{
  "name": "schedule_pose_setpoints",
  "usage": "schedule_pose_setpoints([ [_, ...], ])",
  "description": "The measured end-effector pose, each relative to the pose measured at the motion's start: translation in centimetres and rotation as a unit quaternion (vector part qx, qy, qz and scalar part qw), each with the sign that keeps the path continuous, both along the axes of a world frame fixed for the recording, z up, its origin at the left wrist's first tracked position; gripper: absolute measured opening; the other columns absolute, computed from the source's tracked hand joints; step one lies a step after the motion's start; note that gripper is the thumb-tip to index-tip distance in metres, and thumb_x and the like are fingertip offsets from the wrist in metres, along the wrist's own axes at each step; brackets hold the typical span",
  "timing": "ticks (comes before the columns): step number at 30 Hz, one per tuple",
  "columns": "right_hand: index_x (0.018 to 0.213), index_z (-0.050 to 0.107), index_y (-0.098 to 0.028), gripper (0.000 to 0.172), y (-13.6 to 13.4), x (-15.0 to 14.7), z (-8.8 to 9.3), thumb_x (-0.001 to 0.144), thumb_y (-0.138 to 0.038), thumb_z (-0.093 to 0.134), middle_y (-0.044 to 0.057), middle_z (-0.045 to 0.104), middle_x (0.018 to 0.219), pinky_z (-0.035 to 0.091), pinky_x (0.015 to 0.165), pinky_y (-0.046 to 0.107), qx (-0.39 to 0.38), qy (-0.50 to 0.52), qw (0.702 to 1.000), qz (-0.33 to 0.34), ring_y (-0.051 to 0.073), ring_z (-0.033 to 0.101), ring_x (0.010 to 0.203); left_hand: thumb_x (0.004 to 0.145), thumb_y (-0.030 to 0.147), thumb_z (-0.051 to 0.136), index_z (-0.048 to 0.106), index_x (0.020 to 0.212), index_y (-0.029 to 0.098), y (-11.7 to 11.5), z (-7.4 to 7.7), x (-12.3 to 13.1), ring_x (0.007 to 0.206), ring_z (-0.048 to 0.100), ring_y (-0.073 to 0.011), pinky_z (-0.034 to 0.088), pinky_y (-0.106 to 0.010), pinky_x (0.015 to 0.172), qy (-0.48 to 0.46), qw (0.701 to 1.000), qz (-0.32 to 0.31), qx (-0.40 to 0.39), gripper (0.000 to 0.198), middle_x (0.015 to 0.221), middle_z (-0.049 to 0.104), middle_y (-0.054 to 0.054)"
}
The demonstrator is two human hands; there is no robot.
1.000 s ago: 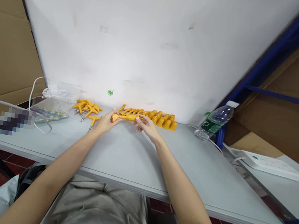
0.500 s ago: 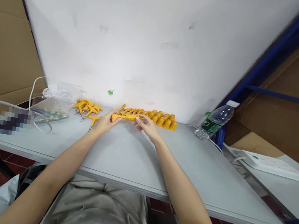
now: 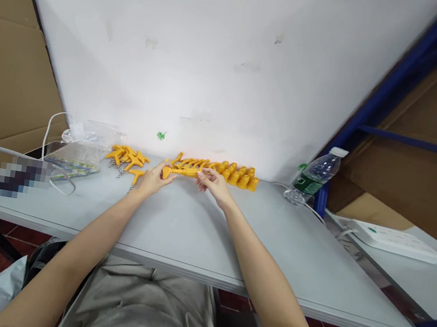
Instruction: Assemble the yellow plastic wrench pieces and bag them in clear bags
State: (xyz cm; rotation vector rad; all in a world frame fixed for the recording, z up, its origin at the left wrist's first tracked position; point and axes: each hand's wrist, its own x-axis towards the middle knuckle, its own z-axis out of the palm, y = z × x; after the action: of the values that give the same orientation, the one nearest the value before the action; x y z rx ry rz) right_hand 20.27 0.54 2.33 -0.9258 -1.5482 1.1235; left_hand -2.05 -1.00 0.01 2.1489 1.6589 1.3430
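Between my two hands, a long yellow plastic piece lies nearly level above the table. At its left end, my left hand is closed around a wider yellow T-shaped handle. The fingers of my right hand pinch the right end of the piece. A pile of yellow T-shaped handles with thin, twisted metal ends lies left of my left hand, and one more such handle is beside my wrist. Behind my hands, several slanted yellow parts lie in a row. Yellow cup-shaped parts stand to the right.
A plastic bottle leans near the blue frame at the right. A white power strip lies on a neighbouring surface. Clear plastic bags, a white cable and a blurred-out dark object are at the left. A white panel rises behind.
The two yellow parts in my hands now sit closer together, with less gap between handle and long piece. My right hand has shifted slightly left.
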Motion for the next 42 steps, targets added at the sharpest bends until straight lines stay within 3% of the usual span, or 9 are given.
schedule_pose_setpoints([
  [11,0.059,0.045,-0.022,0.053,-1.3,-1.5,0.8,0.063,-0.067,0.072,-0.003,0.054,0.046,0.037,0.040,0.025,-0.066,0.072,0.994,-0.038,0.010,0.046,0.038,0.079,0.041,0.066,0.062,0.106,0.023,-0.4,0.3,0.3,0.059,0.054,-0.0127,0.036,-0.023,0.060,0.036,0.999,0.010,0.032,0.033,0.070,0.060,0.003],
  [14,0.062,0.045,-0.022,0.052,-1.2,-1.5,1.0,0.066,-0.067,0.071,-0.003,0.054,0.046,0.034,0.038,0.024,-0.089,0.055,0.993,-0.050,0.010,0.047,0.036,0.079,0.040,0.066,0.061,0.107,0.023,-0.3,0.4,0.2,0.059,0.054,-0.0127,0.036,-0.023,0.059,0.039,0.999,0.008,0.019,0.033,0.070,0.061,0.003],
  [17,0.069,0.050,-0.020,0.049,-1.0,-0.8,1.0,0.071,-0.066,0.067,0.001,0.064,0.059,0.037,0.040,0.023,-0.086,0.005,0.996,-0.025,0.010,0.053,0.041,0.078,0.041,0.066,0.061,0.106,0.023,-0.2,0.4,0.1,0.059,0.054,-0.0130,0.036,-0.023,0.059,0.038,0.999,0.008,0.013,0.034,0.068,0.058,0.004],
  [21,0.102,0.059,-0.019,0.050,-0.5,0.2,0.7,0.070,-0.054,0.074,0.004,0.070,0.089,0.047,0.053,0.024,-0.029,-0.036,0.999,0.026,0.012,0.063,0.058,0.078,0.044,0.066,0.060,0.107,0.024,0.0,0.3,-0.2,0.057,0.051,-0.0125,0.036,-0.022,0.058,0.031,0.999,0.006,0.008,0.036,0.063,0.054,0.006],
  [24,0.121,0.056,-0.024,0.060,-0.1,0.5,0.2,0.069,-0.047,0.076,0.002,0.067,0.092,0.050,0.059,0.027,0.021,-0.035,0.998,0.041,0.013,0.064,0.062,0.078,0.045,0.066,0.059,0.107,0.024,0.1,0.2,-0.3,0.057,0.051,-0.0120,0.036,-0.022,0.058,0.026,1.000,-0.001,0.007,0.037,0.064,0.054,0.006],
  [29,0.112,0.061,-0.024,0.050,0.4,0.5,-0.2,0.069,-0.047,0.074,0.001,0.065,0.083,0.050,0.059,0.030,0.054,-0.025,0.997,0.041,0.014,0.061,0.059,0.079,0.045,0.065,0.060,0.105,0.024,0.0,0.3,-0.2,0.057,0.052,-0.0120,0.036,-0.022,0.058,0.023,1.000,-0.011,0.003,0.034,0.066,0.056,0.005],
  [42,0.101,0.060,-0.022,0.047,0.2,0.6,0.1,0.065,-0.048,0.077,0.001,0.069,0.075,0.052,0.069,0.034,0.044,-0.004,0.998,0.044,0.015,0.062,0.060,0.080,0.042,0.063,0.061,0.102,0.022,-0.3,0.4,0.1,0.056,0.050,-0.0119,0.035,-0.022,0.057,0.003,1.000,-0.004,0.012,0.029,0.065,0.057,0.005],
])
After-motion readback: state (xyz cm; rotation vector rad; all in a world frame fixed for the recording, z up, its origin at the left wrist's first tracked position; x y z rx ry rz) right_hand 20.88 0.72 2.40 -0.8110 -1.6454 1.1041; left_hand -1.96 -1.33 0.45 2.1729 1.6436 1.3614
